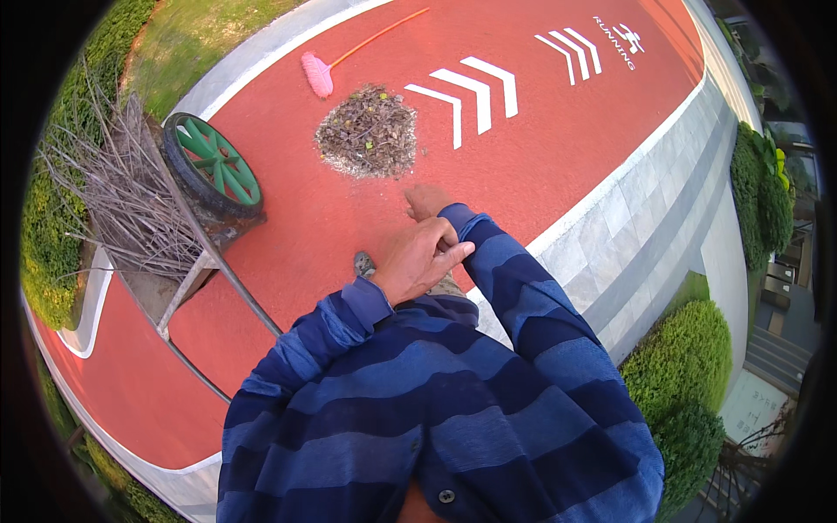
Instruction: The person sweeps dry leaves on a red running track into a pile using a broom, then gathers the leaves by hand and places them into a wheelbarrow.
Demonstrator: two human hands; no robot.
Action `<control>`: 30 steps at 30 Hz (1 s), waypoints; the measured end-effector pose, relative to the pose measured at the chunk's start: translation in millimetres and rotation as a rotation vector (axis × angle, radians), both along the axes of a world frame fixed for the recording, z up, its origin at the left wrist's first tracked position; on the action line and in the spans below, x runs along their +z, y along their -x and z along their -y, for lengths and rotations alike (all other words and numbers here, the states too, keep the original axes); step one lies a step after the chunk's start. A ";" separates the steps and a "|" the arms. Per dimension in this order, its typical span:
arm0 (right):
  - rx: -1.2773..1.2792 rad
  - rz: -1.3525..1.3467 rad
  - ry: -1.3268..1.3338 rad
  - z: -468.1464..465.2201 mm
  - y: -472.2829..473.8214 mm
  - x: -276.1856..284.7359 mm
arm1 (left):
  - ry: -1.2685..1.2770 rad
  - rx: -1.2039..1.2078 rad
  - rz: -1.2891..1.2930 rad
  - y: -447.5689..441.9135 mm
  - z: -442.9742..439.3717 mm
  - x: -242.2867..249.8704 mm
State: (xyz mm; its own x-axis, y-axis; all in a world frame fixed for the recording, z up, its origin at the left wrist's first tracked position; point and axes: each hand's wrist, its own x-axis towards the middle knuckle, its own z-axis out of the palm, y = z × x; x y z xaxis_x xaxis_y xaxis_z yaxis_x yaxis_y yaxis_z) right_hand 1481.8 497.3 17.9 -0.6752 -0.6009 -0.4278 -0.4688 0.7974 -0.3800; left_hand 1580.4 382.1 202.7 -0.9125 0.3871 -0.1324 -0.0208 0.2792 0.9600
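My left hand (pixel 418 258) reaches across my front and its fingers pinch the blue striped sleeve cuff (pixel 467 219) at my other wrist. Beyond it, my right hand (pixel 428 199) hangs half curled, partly hidden, and whether its fingers hold anything I cannot tell. Ahead of both hands a heap of dry leaves and debris (pixel 369 131) lies on the red path. Behind the heap rests a broom with pink bristles (pixel 318 74) and an orange handle (pixel 379 37). At the left stands a handcart with a green-spoked wheel (pixel 219 160), loaded with dry branches (pixel 131 189).
The cart's metal handle bar (pixel 245 291) runs back beside me on the left. White chevrons (pixel 480 98) mark the red path. Pale stone paving (pixel 601 242) borders it on the right, with a rounded shrub (pixel 680 353) beyond. Grass and a hedge lie past the cart.
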 end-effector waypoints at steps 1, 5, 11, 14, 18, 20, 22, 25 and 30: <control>0.006 -0.048 0.013 -3.8 1.3 -3.9 | 0.003 -0.080 0.034 -0.2 -7.8 7.4; 0.017 -0.127 -0.024 -17.9 5.8 -11.3 | -0.016 -0.191 0.083 2.5 -32.7 17.0; 0.037 -0.054 -0.142 -31.1 8.9 -9.6 | -0.225 -0.201 0.130 6.9 -38.8 1.4; 0.009 -0.009 -0.163 -33.8 10.4 -9.4 | -0.334 -0.226 0.267 8.7 -39.4 7.6; -0.070 0.023 -0.177 -35.0 13.1 -11.3 | -0.475 -0.336 0.452 12.6 -45.5 35.8; -0.147 -0.042 -0.123 -33.4 11.8 -10.3 | -0.551 -0.433 0.368 12.3 -49.5 51.4; -0.240 -0.063 -0.042 -30.4 16.9 -5.3 | -0.531 -0.503 0.201 9.9 -51.9 61.2; -0.607 0.177 0.298 -24.7 45.7 12.3 | -0.572 -0.598 0.239 2.1 -46.0 57.2; -1.308 0.696 1.361 -22.8 111.3 62.8 | -0.548 -0.504 0.462 -1.8 -23.6 6.6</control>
